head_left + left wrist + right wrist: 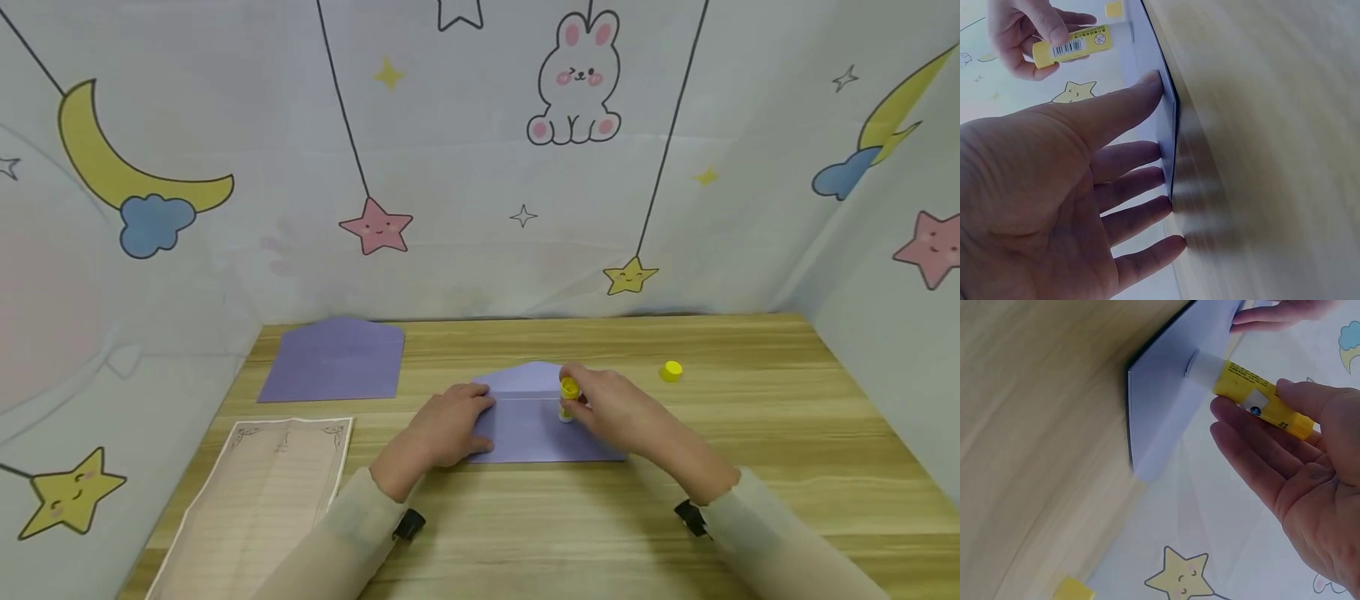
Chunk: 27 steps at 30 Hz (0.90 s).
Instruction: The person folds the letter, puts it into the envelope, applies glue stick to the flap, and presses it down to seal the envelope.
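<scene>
A purple envelope [525, 429] lies on the table with its flap [525, 380] opened away from me. My left hand [447, 425] rests on its left end, fingertips and thumb pressing the paper down with the fingers spread. In my right hand [611, 408] a yellow glue stick [1260, 400] is pinched between thumb and fingers. Its white end touches the envelope's surface, right of the middle, in the right wrist view. The left wrist view shows the glue stick's barcode side, and the envelope edge under my left fingertips.
A yellow cap [671, 372] stands on the table to the right. Another purple envelope [333, 362] lies at the back left. Below it is a lined sheet of letter paper [262, 492] with ornamented corners. A patterned cloth [465, 167] hangs behind the wooden table [525, 533].
</scene>
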Available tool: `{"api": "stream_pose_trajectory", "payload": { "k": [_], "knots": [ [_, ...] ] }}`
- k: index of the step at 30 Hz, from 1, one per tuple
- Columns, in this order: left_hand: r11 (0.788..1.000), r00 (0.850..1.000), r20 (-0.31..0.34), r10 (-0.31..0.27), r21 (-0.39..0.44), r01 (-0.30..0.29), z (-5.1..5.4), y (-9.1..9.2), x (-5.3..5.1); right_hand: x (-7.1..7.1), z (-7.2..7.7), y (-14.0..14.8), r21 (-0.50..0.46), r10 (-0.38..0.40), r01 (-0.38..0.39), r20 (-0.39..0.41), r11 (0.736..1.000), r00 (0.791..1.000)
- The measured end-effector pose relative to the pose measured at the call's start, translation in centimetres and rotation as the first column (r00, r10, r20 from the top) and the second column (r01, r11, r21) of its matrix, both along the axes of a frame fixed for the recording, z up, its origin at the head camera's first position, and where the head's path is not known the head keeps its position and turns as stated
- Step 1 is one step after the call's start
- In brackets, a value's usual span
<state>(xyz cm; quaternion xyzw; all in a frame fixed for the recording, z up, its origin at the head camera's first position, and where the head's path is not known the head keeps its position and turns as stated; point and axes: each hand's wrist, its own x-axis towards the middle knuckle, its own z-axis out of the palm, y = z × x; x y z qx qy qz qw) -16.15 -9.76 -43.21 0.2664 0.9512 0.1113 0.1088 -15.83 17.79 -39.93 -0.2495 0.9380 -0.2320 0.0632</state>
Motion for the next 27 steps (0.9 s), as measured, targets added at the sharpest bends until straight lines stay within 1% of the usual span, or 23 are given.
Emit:
{"api": "stream_pose_trajectory", "payload": {
  "k": [5, 8, 11, 13, 16, 19, 23, 27],
  "knots": [
    [1.0, 1.0, -0.004, -0.007, 0.0, 0.007, 0.1, 0.1, 0.0, 0.0, -0.4, -0.1, -0.035, 0.028, -0.03, -0.042, 0.999, 0.999],
    [1.0, 1.0, -0.003, -0.006, -0.007, 0.006, 0.2, 0.2, 0.0, 0.0, -0.7, -1.3, -0.058, 0.057, -0.061, -0.071, 0.996, 0.996],
    [1.0, 1.0, -0.004, -0.008, -0.015, 0.008, 0.3, 0.2, 0.0, -0.1, -0.7, -2.8, -0.062, 0.083, -0.088, -0.08, 0.994, 0.993],
    [1.0, 1.0, -0.003, -0.009, -0.016, 0.009, 0.3, 0.2, 0.0, -0.2, -0.7, -3.8, -0.062, 0.096, -0.1, -0.07, 0.993, 0.993],
    [1.0, 1.0, 0.0, -0.009, -0.012, 0.009, 0.3, 0.2, 0.0, -0.5, -0.6, -5.2, -0.053, 0.106, -0.108, -0.033, 0.993, 0.994],
    [1.0, 1.0, 0.003, -0.004, -0.003, 0.004, 0.2, 0.1, -0.1, -0.7, -0.5, -6.0, -0.029, 0.114, -0.114, -0.002, 0.993, 0.993],
    [1.0, 1.0, 0.0, -0.006, -0.002, 0.006, 0.1, 0.1, -0.1, -0.7, -0.1, -5.9, 0.013, 0.111, -0.112, 0.012, 0.994, 0.994],
    [1.0, 1.0, 0.0, -0.006, -0.011, 0.006, 0.1, 0.1, -0.1, -0.5, 0.1, -4.6, 0.035, 0.087, -0.088, 0.032, 0.995, 0.996]
  ]
}}
